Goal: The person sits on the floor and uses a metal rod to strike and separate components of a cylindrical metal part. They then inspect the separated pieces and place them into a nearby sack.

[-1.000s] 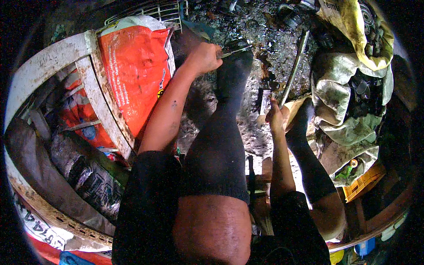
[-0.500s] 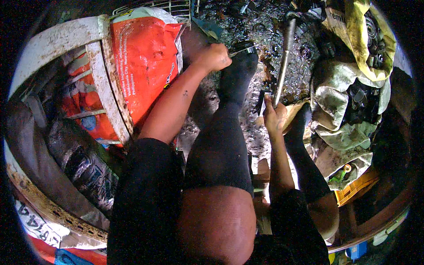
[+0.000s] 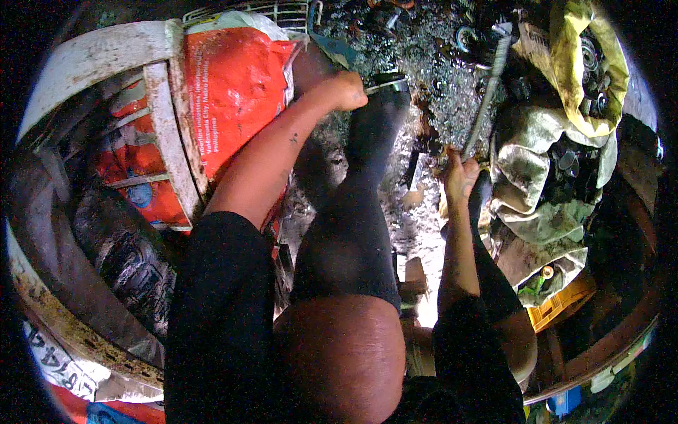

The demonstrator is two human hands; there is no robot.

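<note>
My left hand (image 3: 346, 90) is closed in a fist around a thin metal rod (image 3: 385, 86), which points right toward a dark piece (image 3: 400, 79) by the tip of my dark-covered foot. The hand's lower side hides the rest of the rod. Farther right, my right hand (image 3: 462, 178) grips the near end of a long metal-handled hammer (image 3: 487, 99). Its handle slants away and to the right, slightly blurred. The hammer's head (image 3: 504, 28) lies over the dark, littered ground. Between my hands stretches my leg in a black covering (image 3: 346, 240).
Left is a large red printed sack (image 3: 236, 92) behind a rusty white metal frame (image 3: 169, 106). Oily scrap (image 3: 395, 42) covers the far ground. A yellow-rimmed sack of round parts (image 3: 593, 71), a dirty pale sack (image 3: 530, 159) and an orange crate (image 3: 561, 304) stand right.
My right hand has moved rightward with the hammer, whose far end has swung right, toward the sacks. My left hand has stayed nearly in place, the rod a little more level.
</note>
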